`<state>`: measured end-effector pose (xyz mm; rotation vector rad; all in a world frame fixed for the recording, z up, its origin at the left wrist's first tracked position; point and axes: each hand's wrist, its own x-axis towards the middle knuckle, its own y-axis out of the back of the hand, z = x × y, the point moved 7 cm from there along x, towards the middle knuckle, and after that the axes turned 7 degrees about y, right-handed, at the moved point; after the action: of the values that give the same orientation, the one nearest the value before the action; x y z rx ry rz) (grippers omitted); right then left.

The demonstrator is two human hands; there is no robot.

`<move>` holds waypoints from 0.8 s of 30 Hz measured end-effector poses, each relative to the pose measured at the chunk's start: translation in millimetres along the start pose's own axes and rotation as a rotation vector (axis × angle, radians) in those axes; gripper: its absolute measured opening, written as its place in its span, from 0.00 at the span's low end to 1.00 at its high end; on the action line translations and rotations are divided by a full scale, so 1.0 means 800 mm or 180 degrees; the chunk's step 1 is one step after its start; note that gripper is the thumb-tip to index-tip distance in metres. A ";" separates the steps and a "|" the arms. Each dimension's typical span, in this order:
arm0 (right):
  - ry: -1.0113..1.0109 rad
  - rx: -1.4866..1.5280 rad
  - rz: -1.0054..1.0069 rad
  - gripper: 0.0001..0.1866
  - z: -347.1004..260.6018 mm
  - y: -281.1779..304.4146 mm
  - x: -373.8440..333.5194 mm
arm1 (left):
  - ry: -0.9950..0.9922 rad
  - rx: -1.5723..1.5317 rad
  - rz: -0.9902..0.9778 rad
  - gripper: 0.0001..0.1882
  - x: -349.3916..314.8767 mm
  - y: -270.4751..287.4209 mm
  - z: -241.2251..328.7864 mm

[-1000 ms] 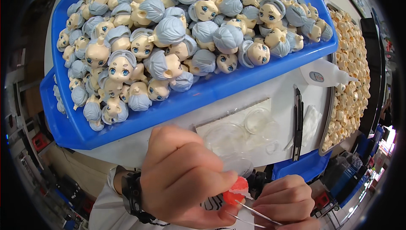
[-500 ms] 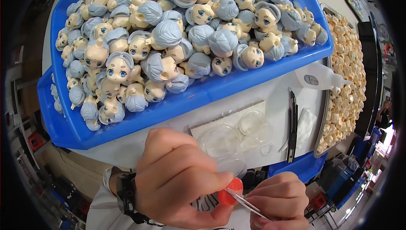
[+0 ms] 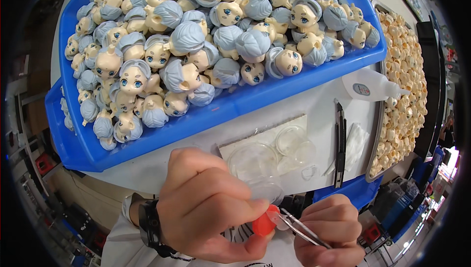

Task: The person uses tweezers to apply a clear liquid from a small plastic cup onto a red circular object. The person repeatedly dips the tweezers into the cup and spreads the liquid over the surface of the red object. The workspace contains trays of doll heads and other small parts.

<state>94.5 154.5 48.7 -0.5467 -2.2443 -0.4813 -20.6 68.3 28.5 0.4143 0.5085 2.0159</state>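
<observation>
My left hand (image 3: 208,208), with a black watch (image 3: 149,225) at the wrist, pinches a small red round piece (image 3: 264,224) between thumb and index finger. Metal tweezers (image 3: 309,233) are gripped in my closed right hand (image 3: 334,230), their tips pointing at the red piece. A small clear film-like piece (image 3: 280,221) shows at the tweezer tips beside the red piece; whether the tips pinch it I cannot tell. Just beyond my hands, clear round dishes (image 3: 252,161) rest on and around a pale flat board (image 3: 228,150).
A big blue tray (image 3: 235,102) holds many doll heads with grey-blue hair. To the right lie a white squeeze bottle (image 3: 365,85), a black utility knife (image 3: 340,144) and a white wipe (image 3: 357,142). A metal tray (image 3: 377,137) of cream-coloured parts stands at the far right.
My right hand has moved slightly right, and the tweezers' prongs look farther apart. More of the clear piece shows beside the red piece. My left hand stays nearly in place.
</observation>
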 end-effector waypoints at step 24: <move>0.0188 0.0011 0.0032 0.12 -0.001 -0.008 0.001 | -0.0052 0.0345 0.0077 0.28 0.006 0.006 0.007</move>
<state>90.9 149.2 48.8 -0.5350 -2.1850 -0.4823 -24.0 71.5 36.1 0.5046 0.6071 2.0123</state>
